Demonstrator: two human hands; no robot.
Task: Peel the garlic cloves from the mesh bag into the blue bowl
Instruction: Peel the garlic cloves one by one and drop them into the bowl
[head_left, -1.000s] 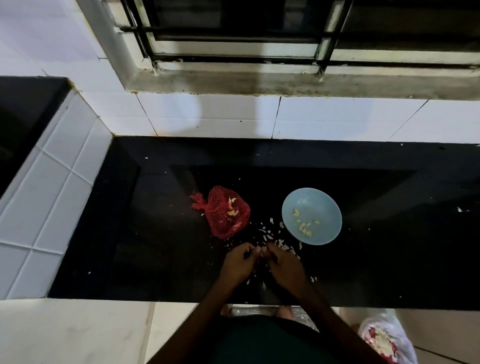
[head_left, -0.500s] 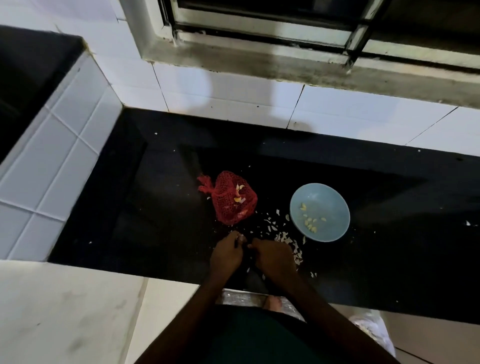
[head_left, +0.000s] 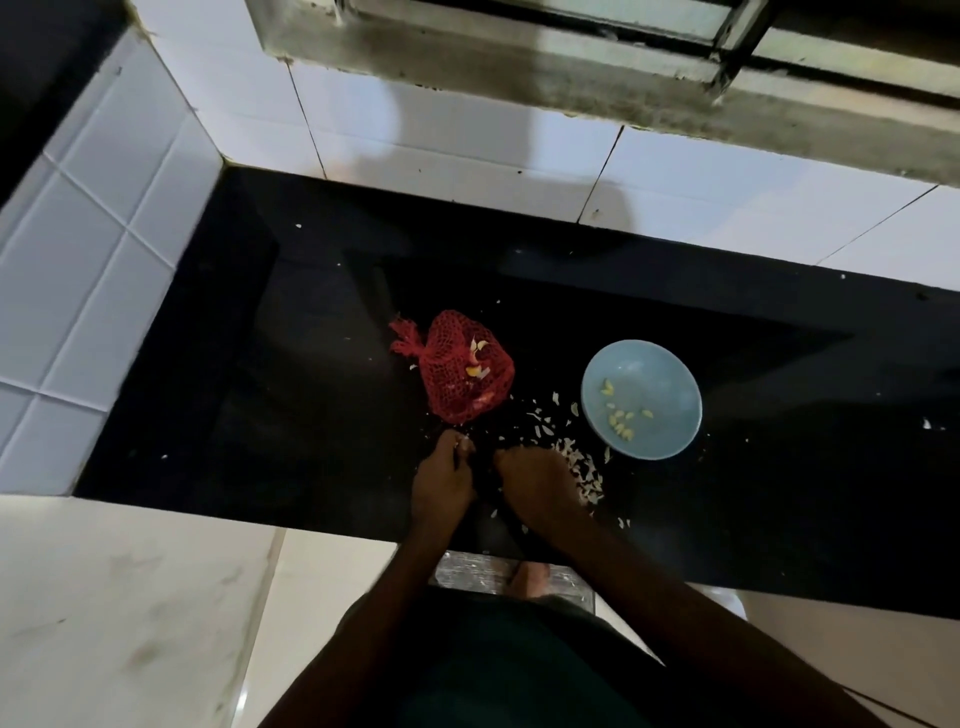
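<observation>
A red mesh bag (head_left: 457, 369) with a few garlic cloves showing through lies on the black counter (head_left: 311, 395). To its right stands the blue bowl (head_left: 660, 374), holding several peeled yellowish cloves (head_left: 621, 418). My left hand (head_left: 441, 480) is just below the bag, its fingers pinched on a small pale garlic clove (head_left: 464, 443). My right hand (head_left: 537, 480) is close beside it, fingers curled; what it holds is hidden.
White garlic skins (head_left: 576, 462) litter the counter between my hands and the bowl. White tiled walls rise at the left and back, with a window sill above. The counter's front edge runs right under my wrists; floor tiles and my foot show below.
My hands, joined a second ago, have drawn slightly apart, with the left one nearer the bag. The head camera has tilted, shifting the whole scene in the frame.
</observation>
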